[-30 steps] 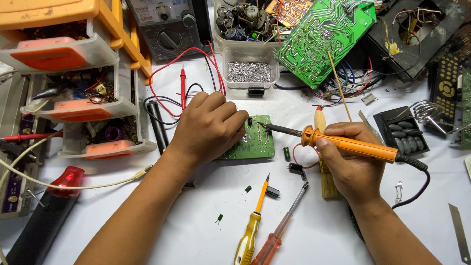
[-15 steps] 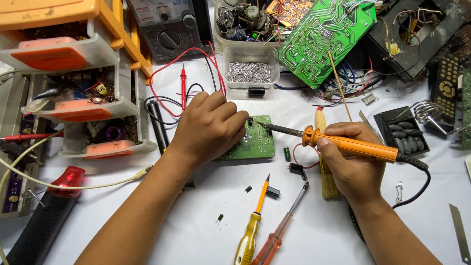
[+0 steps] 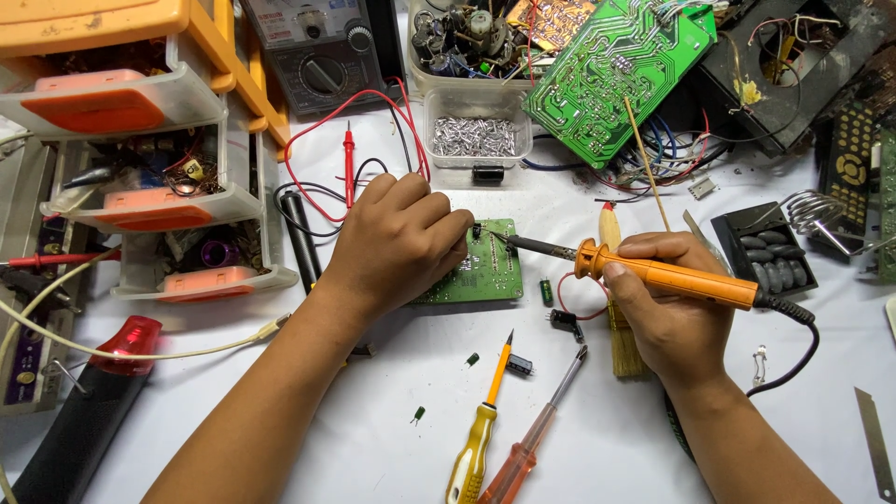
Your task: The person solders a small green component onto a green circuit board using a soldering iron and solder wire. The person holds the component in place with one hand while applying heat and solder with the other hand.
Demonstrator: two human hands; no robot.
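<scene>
White worktop [image 3: 355, 439], cluttered. Clear tub [image 3: 476, 140] of silvery bits beyond left hand [image 3: 401, 243], which presses small green board [image 3: 485, 271]. Right hand [image 3: 667, 313] grips orange soldering iron [image 3: 653, 273], tip on board.

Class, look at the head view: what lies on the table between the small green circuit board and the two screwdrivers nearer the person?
In the head view, between the small green circuit board and the two screwdrivers, the white table holds only small loose parts: a green component and a dark capacitor.

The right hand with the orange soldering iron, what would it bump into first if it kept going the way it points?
Probably the small green circuit board: the right hand aims the soldering iron left, tip already at its top edge beside the left hand.
</scene>
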